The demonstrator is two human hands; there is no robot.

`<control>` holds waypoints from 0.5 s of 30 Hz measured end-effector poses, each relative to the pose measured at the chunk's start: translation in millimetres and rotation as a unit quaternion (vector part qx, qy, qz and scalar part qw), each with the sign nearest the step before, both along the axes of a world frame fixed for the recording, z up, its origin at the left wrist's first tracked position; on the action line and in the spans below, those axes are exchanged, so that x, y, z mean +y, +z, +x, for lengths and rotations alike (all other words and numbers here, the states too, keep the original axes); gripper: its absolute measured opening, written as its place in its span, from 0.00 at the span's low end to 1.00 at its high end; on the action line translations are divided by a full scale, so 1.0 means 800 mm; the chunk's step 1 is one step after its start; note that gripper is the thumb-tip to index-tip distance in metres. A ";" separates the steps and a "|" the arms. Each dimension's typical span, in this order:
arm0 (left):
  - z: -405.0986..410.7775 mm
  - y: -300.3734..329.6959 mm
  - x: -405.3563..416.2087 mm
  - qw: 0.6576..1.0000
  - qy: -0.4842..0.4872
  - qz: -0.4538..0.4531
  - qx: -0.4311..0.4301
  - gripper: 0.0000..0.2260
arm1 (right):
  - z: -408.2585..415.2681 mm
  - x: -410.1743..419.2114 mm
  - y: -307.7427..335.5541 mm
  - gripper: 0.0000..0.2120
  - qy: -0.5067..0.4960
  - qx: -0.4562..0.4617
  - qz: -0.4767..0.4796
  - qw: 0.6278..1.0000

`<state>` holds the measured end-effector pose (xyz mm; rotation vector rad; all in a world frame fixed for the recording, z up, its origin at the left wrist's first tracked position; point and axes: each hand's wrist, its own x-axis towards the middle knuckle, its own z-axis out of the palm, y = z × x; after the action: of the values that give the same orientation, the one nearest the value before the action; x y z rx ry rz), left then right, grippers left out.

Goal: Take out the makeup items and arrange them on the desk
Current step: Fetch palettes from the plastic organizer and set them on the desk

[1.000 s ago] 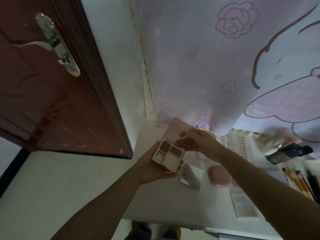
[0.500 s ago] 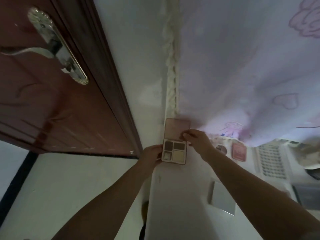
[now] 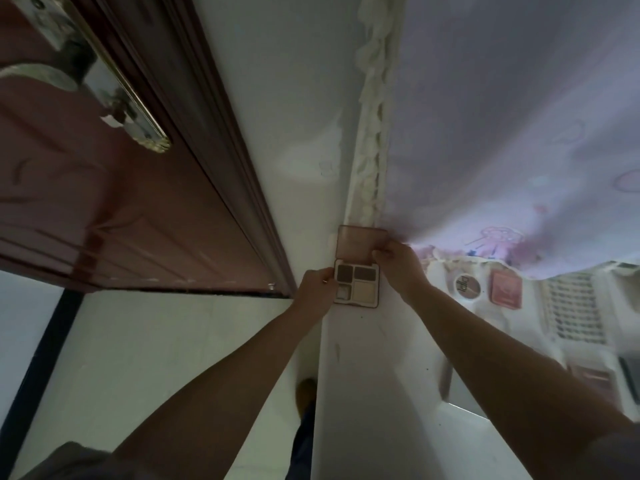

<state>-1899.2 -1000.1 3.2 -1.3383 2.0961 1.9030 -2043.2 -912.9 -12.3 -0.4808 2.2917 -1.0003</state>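
A small open eyeshadow palette (image 3: 358,285) with four pans lies at the far left corner of the white desk (image 3: 367,368). Its pink lid (image 3: 356,244) stands up against the wall. My left hand (image 3: 317,289) grips the palette's left edge. My right hand (image 3: 398,266) pinches the lid's lower right corner. To the right on the desk lie a round compact (image 3: 467,286) and a pink square compact (image 3: 506,288).
A dark red door (image 3: 104,188) with a metal handle (image 3: 104,84) fills the left. A lilac printed curtain (image 3: 519,133) hangs over the desk's back. A white keyboard (image 3: 575,313) and a flat white box (image 3: 464,393) lie to the right.
Both hands carried the open palette from mid-air to the desk's far left corner and set it down, lid upright against the wall. My view swung left.
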 end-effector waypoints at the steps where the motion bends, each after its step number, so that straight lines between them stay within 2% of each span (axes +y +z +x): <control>1: 0.000 0.002 0.003 1.000 0.001 -0.002 -0.004 0.14 | 0.001 0.001 0.003 0.07 -0.002 0.011 0.002 1.000; 6: 0.013 0.009 0.026 0.996 0.034 -0.056 -0.066 0.17 | -0.004 0.039 0.027 0.12 0.027 0.014 0.023 0.999; 8: 0.023 0.012 0.047 0.990 0.078 -0.102 -0.061 0.12 | -0.005 0.077 0.046 0.12 0.057 0.063 0.062 0.994; 10: 0.029 0.017 0.080 0.986 0.080 -0.143 -0.023 0.06 | 0.002 0.125 0.071 0.11 0.102 0.171 0.037 0.979; 11: 0.029 0.018 0.100 0.987 0.048 -0.151 -0.006 0.07 | 0.005 0.154 0.074 0.12 0.168 0.230 0.036 0.958; 12: 0.027 0.018 0.121 0.989 0.000 -0.149 0.002 0.08 | 0.011 0.183 0.074 0.10 0.210 0.218 0.069 0.950; 13: 0.022 0.017 0.143 0.989 -0.056 -0.137 -0.004 0.09 | 0.020 0.211 0.069 0.09 0.257 0.218 0.127 0.933; 15: 0.010 0.009 0.183 0.983 -0.144 -0.113 -0.035 0.12 | 0.036 0.258 0.046 0.15 0.338 0.222 0.248 0.880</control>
<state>-1891.0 -853.9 10.8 -1.0418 2.3730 1.5244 -2014.5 -706.5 24.6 -1.2623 2.3408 0.0596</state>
